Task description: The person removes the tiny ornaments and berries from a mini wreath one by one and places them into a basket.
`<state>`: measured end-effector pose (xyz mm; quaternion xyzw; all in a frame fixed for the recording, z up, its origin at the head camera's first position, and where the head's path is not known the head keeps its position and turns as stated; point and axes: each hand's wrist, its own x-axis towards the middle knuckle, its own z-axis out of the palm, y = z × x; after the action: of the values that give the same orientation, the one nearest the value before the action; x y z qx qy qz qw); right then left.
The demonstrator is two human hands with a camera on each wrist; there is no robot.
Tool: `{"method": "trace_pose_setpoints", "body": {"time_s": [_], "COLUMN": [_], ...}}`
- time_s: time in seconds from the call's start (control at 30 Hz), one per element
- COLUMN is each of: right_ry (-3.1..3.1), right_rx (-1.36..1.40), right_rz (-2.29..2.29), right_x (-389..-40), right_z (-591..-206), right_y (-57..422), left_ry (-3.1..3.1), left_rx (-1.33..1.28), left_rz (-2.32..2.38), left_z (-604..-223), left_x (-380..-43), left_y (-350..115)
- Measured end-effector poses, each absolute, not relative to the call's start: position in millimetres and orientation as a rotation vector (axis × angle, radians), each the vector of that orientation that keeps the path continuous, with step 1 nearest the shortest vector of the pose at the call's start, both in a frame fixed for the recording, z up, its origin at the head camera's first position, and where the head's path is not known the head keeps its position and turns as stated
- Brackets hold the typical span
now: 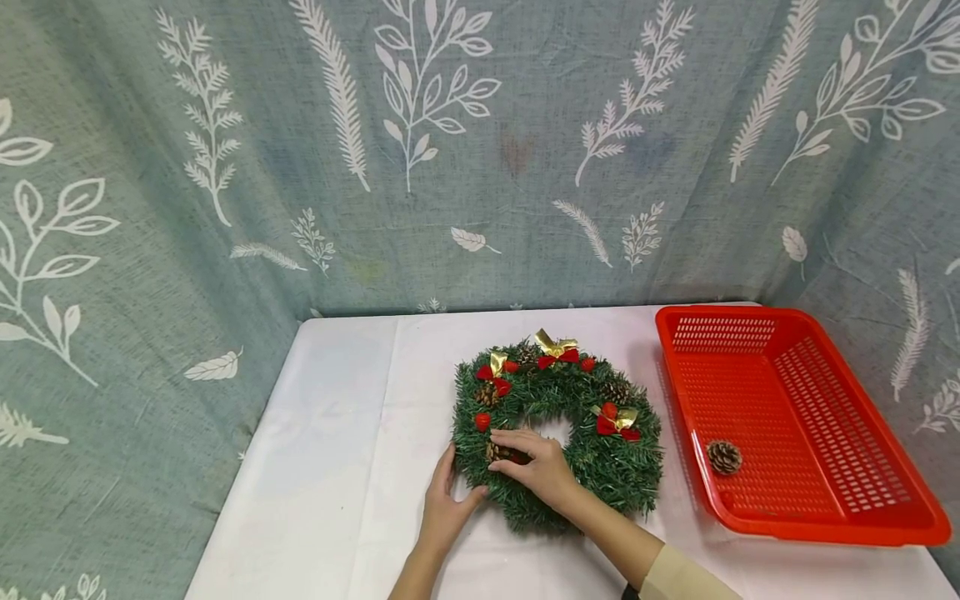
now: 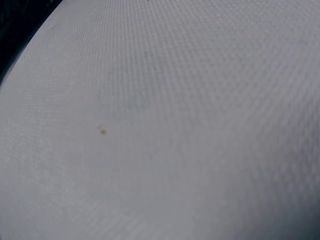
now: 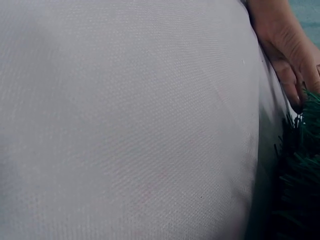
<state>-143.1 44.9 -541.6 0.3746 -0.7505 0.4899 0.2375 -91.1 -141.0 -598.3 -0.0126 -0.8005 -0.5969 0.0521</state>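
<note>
- R grip: fingers above, thumb below, parted only abt a cone's breadth; looks to me like it has hold of the held cone btwn them.
- Key relation: held cone pokes out of R grip toward frame left, over the wreath's lower-left arc. Long axis seems approx left-right, but fingers cover part, so can't be sure. Can't tell if it sits on the needles or just above.
- L grip: just below-left of the cone; thumb & forefinger spread in a wide V, touching the wreath's outer edge. Nothing pinched that I can see; tips partly lost in greenery. R grip is the nearer to the cone.
- Wreath: flat on the counter, right of frame centre, lower half; round, so no long axis.
- On it: top bow, upper-left bow, right bow, a red berry just above the held cone, more cones nr the upper arc.
- Red basket: lower right of frame, beside the wreath, not touching; loose cone inside by its left wall.
- White-clothed counter under all; leaf-print curtain behind.
- L wrist cam: I get just blurry cloth. R wrist cam: mostly cloth, w/ a hand & wreath edge at far right.
</note>
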Motion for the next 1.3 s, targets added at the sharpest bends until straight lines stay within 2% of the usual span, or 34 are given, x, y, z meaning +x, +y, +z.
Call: {"method": "trace_pose_setpoints", "body": {"time_s": [0.2,0.53,0.7,1.0,1.3], "right_ry": [-2.025,-2.013,-2.013,-2.074,-2.235], "right_rx": [1.03,1.086,1.1,1.144,1.161], "right_rz": [1.38,1.445,1.47,1.428,1.487], "right_x": [-141,-131,-131,-133,-147], "right_z": [-527,-488,-480,-474,-498], "right_y": [43,35,34,39,45], "left_ry": [-2.452,-2.476,-2.472,-2.427,-2.42], "left_rx": [0.0,-0.027,-0.04,-0.039,-0.059], "left_rz": [-1.846,-1.849,-1.828,-1.843,-1.821], "left_z": [-593,-557,-562,-596,-596], "left_x": [-91,-83,-84,-92,-93], "left_y": [-139,-136,-136,-141,-140]}}
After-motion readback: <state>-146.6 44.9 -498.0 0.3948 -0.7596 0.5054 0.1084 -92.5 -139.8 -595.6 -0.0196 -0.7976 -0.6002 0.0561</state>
